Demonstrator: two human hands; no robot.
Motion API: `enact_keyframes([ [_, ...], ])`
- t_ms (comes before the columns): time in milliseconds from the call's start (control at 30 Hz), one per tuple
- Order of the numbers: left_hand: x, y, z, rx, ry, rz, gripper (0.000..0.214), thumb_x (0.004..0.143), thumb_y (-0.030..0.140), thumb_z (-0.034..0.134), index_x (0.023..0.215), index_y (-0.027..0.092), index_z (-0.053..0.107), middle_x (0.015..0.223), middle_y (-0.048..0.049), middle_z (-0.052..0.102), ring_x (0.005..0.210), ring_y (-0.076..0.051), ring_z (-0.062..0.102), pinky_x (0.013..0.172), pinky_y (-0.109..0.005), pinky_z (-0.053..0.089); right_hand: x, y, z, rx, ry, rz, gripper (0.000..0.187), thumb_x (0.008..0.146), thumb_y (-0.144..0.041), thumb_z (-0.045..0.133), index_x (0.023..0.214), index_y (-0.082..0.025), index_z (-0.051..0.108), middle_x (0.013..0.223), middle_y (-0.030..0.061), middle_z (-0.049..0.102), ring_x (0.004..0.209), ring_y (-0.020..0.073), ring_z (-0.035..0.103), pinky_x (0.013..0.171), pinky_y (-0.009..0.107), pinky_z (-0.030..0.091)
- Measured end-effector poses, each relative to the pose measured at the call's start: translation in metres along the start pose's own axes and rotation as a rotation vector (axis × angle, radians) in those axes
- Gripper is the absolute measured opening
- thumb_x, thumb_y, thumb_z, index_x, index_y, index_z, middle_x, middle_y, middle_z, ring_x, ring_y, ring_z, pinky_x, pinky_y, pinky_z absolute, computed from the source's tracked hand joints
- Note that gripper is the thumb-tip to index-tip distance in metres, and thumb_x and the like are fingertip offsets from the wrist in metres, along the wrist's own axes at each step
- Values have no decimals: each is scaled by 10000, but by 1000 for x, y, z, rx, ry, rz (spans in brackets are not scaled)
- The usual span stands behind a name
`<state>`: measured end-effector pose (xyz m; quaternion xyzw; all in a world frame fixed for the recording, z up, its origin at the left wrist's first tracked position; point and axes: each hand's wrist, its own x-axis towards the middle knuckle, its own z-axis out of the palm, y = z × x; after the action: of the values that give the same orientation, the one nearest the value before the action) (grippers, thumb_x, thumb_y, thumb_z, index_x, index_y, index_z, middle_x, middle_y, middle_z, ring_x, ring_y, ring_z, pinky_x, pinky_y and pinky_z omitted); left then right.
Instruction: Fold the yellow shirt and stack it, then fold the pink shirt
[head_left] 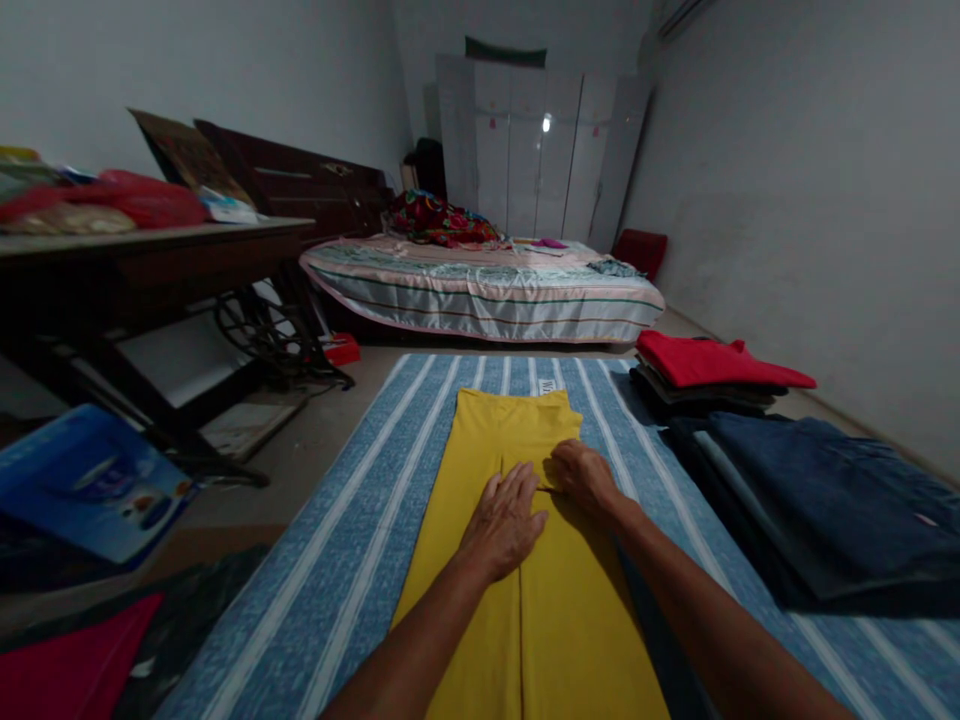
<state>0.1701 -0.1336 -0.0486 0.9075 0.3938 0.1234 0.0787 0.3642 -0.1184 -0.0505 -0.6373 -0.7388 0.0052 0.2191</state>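
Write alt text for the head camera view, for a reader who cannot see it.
Two hands rest on yellow trousers spread on a blue striped mat: left hand flat, right hand curled at the centre seam. A red garment and dark jeans lie folded at right.

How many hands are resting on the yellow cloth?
2. The left hand lies flat on the middle of the yellow cloth; the right hand sits just beside it, fingers curled. No others in view.

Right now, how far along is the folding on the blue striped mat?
Done: folded red garment and dark blue clothes lie stacked alongside. In hand: left hand lies flat and right hand curled on the long yellow garment on the blue striped mat. Left: it looks not yet folded crosswise.
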Motion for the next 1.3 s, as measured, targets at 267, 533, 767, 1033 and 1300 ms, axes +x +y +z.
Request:
enact_keyframes([
  [267, -1, 1, -1, 15, 12, 2, 393, 917, 339, 432, 1261, 160, 497, 1516, -131, 348, 1412, -229, 286, 1160, -464, 212, 0, 5, 2, -45, 29, 27, 252, 907, -191, 430, 744, -165, 620, 834, 68, 625, 779, 155, 527, 711, 249, 344],
  [533, 1, -1, 1, 37, 41, 49, 368, 927, 343, 441, 1266, 219, 518, 1499, -124, 377, 1397, -242, 316, 1140, -480, 236, -14, -5, -5, -11, -55, -73, 238, 917, -209, 459, 746, -182, 622, 816, 35, 629, 757, 131, 542, 698, 224, 347],
  [767, 0, -1, -2, 48, 34, 70, 324, 943, 333, 420, 1223, 240, 556, 1491, -131, 386, 1393, -257, 323, 1122, -508, 250, -12, -13, -10, -68, -77, -30, 231, 912, -215, 470, 777, -183, 655, 846, 44, 649, 798, 143, 558, 716, 237, 352],
  [1033, 0, -3, -3, 41, 52, 63, 342, 907, 271, 482, 1237, 298, 562, 1488, -83, 400, 1378, -253, 347, 1109, -517, 279, 22, -9, -13, -172, -119, 138, 254, 913, -160, 421, 869, -138, 670, 931, 119, 661, 864, 199, 580, 740, 297, 366],
  [1300, -1, -5, -2, 41, 29, 60, 349, 918, 284, 466, 1255, 287, 555, 1455, -110, 443, 1379, -269, 348, 1103, -536, 289, 50, -20, 15, -161, -111, 34, 181, 909, -263, 492, 890, -209, 663, 938, 48, 652, 885, 172, 563, 752, 274, 366],
])
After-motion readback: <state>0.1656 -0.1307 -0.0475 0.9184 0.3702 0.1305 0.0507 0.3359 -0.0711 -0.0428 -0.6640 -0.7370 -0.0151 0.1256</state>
